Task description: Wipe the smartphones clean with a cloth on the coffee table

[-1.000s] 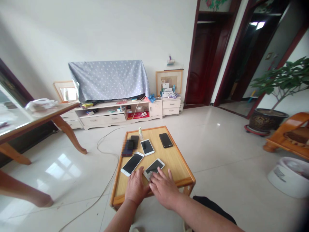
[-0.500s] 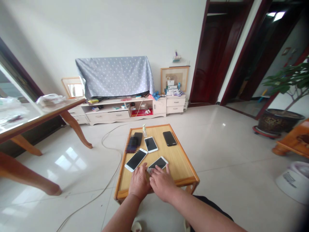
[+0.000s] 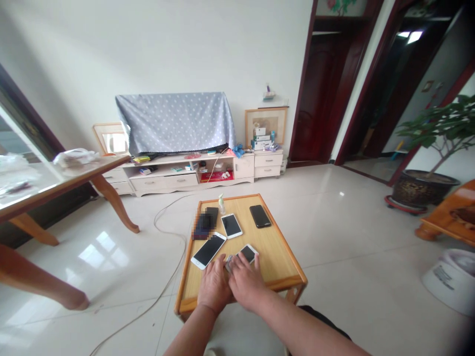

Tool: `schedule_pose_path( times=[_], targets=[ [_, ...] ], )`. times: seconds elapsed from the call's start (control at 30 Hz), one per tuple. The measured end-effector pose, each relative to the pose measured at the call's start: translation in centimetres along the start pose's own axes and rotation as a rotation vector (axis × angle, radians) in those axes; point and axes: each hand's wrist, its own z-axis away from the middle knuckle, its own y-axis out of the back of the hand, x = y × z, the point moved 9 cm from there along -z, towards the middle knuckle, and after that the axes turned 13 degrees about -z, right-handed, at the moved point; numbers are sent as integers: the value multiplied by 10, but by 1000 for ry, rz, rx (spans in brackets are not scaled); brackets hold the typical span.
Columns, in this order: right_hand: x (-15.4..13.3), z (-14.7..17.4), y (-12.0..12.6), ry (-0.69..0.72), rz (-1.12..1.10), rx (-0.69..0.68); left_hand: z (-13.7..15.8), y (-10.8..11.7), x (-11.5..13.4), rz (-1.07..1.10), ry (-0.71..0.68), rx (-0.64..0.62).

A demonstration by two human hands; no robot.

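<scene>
My right hand (image 3: 245, 281) lies over the lower part of a white phone (image 3: 250, 252) with a dark screen, near the table's front edge. Under its bent fingers shows a small pale cloth (image 3: 229, 264), pressed to the phone. My left hand (image 3: 214, 283) is at the phone's lower left end, fingers close together and thumb hidden by the right hand; it seems to steady the phone. Left of it lies a second white phone (image 3: 209, 250). A third white phone (image 3: 232, 226) lies farther back, and a black phone (image 3: 260, 216) at the back right.
The small wooden table (image 3: 276, 262) has a raised rim. On it stand a pump bottle (image 3: 221, 204) and a dark, partly blurred item (image 3: 211, 217). A cable (image 3: 167, 282) runs across the floor on the left. A larger table (image 3: 92, 168) and a white bucket (image 3: 451, 282) flank the area.
The view has tilted slightly, so everything sits a little lower. My right hand has shifted slightly with the cloth; more of the phone's screen shows beyond its fingers. My left hand stays beside it.
</scene>
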Motion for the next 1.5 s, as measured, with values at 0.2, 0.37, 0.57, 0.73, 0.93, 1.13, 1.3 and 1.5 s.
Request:
schedule_pose_path(
  times=[0.2,0.37,0.57,0.73,0.93,1.13,1.3,1.5],
  targets=[
    [34,-13,29,-190,6,63,0,2,0,-6,-9,17],
    [39,-2,31,-191,21,51,0,-1,-1,-1,-8,18],
    [17,21,17,-20,-35,7,0,-3,0,-15,-17,9],
    [52,10,49,-204,42,78,-1,3,7,-61,-19,7],
    [16,29,21,35,-30,21,-1,7,10,-74,-27,-1],
    [44,15,39,-114,3,52,-2,8,14,-90,-28,-15],
    [45,11,39,-63,3,43,-2,11,20,-104,-84,-3],
    [27,16,32,55,-57,63,-1,9,23,-94,-171,70]
  ],
)
